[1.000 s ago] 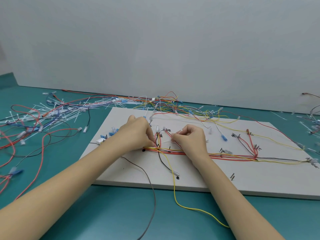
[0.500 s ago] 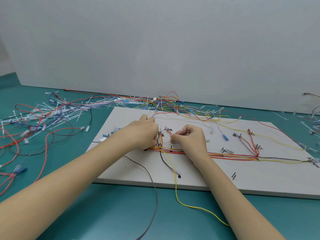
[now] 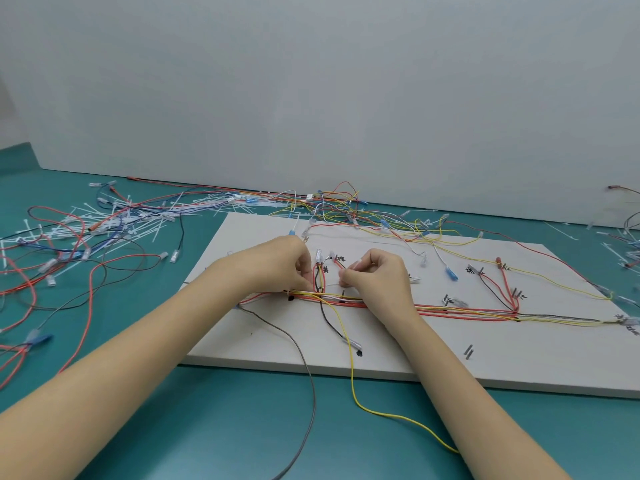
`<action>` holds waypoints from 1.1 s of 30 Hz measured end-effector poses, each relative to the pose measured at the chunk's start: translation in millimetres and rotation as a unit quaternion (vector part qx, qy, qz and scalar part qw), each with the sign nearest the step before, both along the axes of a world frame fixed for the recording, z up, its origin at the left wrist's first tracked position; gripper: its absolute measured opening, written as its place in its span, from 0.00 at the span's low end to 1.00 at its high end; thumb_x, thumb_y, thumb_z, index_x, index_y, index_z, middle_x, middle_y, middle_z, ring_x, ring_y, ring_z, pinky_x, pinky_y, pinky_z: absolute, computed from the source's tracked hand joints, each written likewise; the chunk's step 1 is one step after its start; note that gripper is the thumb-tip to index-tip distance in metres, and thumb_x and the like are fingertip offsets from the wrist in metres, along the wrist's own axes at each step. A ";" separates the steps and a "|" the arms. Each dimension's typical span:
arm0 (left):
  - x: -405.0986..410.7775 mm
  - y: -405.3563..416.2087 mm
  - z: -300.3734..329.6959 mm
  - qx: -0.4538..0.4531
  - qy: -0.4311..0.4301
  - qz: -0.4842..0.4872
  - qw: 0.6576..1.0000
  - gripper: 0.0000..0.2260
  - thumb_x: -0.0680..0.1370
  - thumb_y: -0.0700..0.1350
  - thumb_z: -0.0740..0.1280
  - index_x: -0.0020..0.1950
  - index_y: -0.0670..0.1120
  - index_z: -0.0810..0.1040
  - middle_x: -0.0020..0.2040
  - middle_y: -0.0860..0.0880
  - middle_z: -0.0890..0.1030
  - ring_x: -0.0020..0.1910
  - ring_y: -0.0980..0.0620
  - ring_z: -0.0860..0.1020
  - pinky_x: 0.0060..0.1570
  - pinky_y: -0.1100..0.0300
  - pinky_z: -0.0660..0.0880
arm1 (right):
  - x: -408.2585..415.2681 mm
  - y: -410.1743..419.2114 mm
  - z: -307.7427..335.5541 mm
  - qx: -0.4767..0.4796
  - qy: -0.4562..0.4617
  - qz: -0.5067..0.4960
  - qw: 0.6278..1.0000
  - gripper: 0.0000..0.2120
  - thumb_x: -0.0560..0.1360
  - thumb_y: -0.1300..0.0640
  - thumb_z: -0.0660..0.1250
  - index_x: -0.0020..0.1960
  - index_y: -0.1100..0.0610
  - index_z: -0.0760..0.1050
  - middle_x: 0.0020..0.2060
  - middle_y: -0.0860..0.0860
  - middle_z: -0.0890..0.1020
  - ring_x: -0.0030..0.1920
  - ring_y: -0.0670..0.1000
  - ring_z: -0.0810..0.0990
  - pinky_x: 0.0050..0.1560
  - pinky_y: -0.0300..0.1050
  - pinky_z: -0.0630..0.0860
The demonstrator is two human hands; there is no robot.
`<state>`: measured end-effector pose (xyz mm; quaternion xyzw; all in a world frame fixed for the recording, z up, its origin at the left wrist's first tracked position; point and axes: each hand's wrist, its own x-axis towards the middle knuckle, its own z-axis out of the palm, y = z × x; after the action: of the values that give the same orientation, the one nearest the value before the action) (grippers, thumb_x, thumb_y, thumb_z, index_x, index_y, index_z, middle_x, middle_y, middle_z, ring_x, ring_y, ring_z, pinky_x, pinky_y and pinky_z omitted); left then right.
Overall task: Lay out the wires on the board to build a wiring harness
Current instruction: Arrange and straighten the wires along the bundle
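Wires (image 3: 450,310) bundled across board (image 3: 398,355)

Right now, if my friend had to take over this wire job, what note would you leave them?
Left hand: fingers curled, pinching wires at the upright loop on the white board.
Right hand: pinching something thin beside that loop; which wire, I cannot tell.
Done: a red and yellow bundle already runs across the board to its right edge.
Left: a yellow wire and a grey wire trail off the front edge; many loose wires wait on the green table.
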<state>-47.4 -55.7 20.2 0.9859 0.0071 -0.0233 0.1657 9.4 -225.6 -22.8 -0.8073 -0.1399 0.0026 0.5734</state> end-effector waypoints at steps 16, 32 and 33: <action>2.3 -13.5 -3.1 0.151 0.080 -0.016 0.985 0.07 0.80 0.46 0.57 0.50 0.44 0.71 0.52 0.46 0.65 0.53 0.47 0.64 0.56 0.48 0.71 | 0.6 -0.9 -0.4 0.033 0.002 0.016 0.999 0.11 0.67 0.65 0.74 0.33 0.56 0.73 0.33 0.53 0.85 0.38 0.55 0.86 0.51 0.60 0.80; -7.7 4.0 -9.1 0.013 0.041 0.004 0.999 0.08 0.81 0.46 0.57 0.42 0.53 0.69 0.51 0.50 0.68 0.55 0.48 0.66 0.58 0.50 0.67 | -1.6 1.3 2.6 0.037 -0.010 0.029 0.999 0.05 0.73 0.57 0.73 0.39 0.55 0.83 0.32 0.51 0.84 0.34 0.45 0.80 0.41 0.42 0.73; -8.2 4.3 -9.1 -0.010 0.033 0.004 0.999 0.09 0.81 0.46 0.57 0.41 0.54 0.69 0.50 0.51 0.69 0.55 0.49 0.66 0.58 0.50 0.67 | -2.7 1.9 2.8 0.025 -0.013 0.033 0.999 0.05 0.73 0.56 0.73 0.39 0.55 0.83 0.33 0.50 0.85 0.36 0.46 0.81 0.43 0.43 0.75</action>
<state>-55.5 -51.4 11.1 0.9829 0.0166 -0.0553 0.1749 6.7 -223.7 -20.0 -0.7875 -0.1738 0.0069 0.5913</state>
